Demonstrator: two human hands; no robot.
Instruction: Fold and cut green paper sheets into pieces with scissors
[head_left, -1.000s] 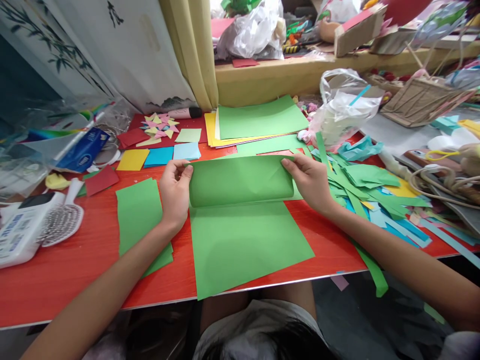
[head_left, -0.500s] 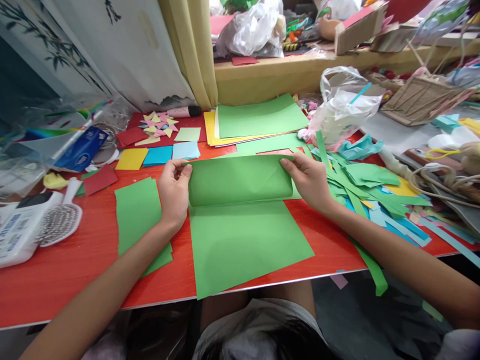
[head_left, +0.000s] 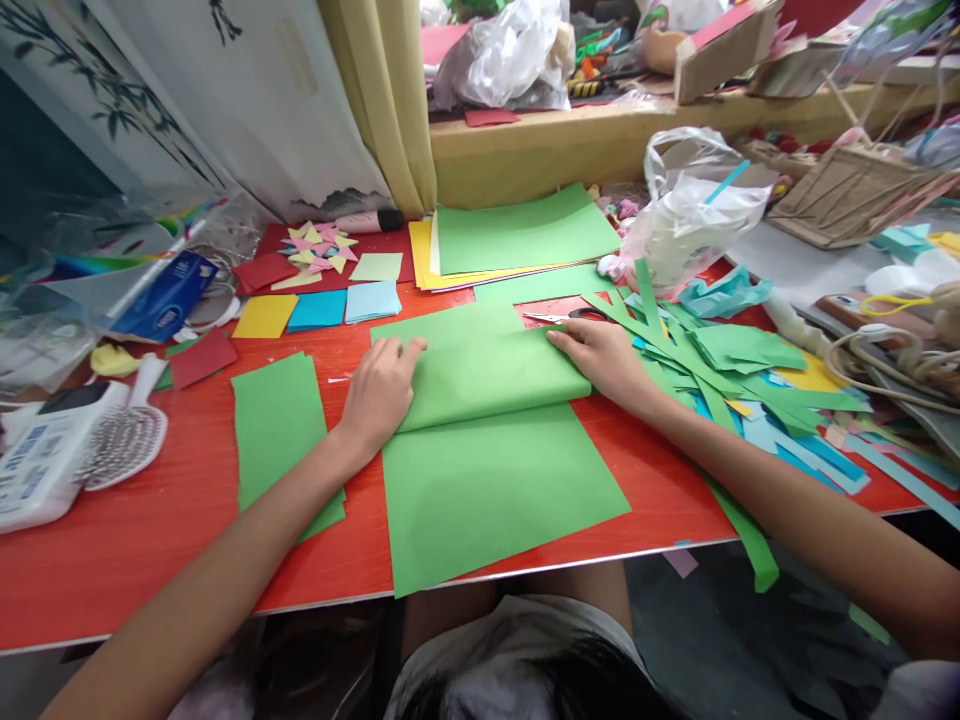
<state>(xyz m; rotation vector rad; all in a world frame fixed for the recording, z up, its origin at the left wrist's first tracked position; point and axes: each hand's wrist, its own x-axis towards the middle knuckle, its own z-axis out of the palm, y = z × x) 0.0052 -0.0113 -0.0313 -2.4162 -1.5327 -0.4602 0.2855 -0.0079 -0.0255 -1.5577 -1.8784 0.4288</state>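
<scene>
A green paper sheet (head_left: 499, 380) is folded over, its far edge turned toward the top of a larger flat green sheet (head_left: 502, 490). At its left end, my left hand (head_left: 381, 392) grips the folded paper, thumb stretched over its top. My right hand (head_left: 606, 362) pinches the far right corner, thumb on top and other fingers mostly hidden. Just behind that hand lie scissors (head_left: 547, 318), handles partly covered by it. More green paper (head_left: 450, 325) lies flat beyond the fold. Cut green pieces (head_left: 277, 420) rest left of my left hand.
Green paper strips (head_left: 720, 370) heap at the right on the red table (head_left: 180, 530). Stacked coloured sheets (head_left: 525, 230) lie at the back. Small square papers (head_left: 316, 311), paper stars (head_left: 319, 248), a hairbrush (head_left: 124, 440) and a white bottle (head_left: 45, 460) occupy the left side.
The raised green sheet has been lowered onto the table and its fold lies flatter. My left hand moved right and down, my right hand slightly down, and the scissors came into view.
</scene>
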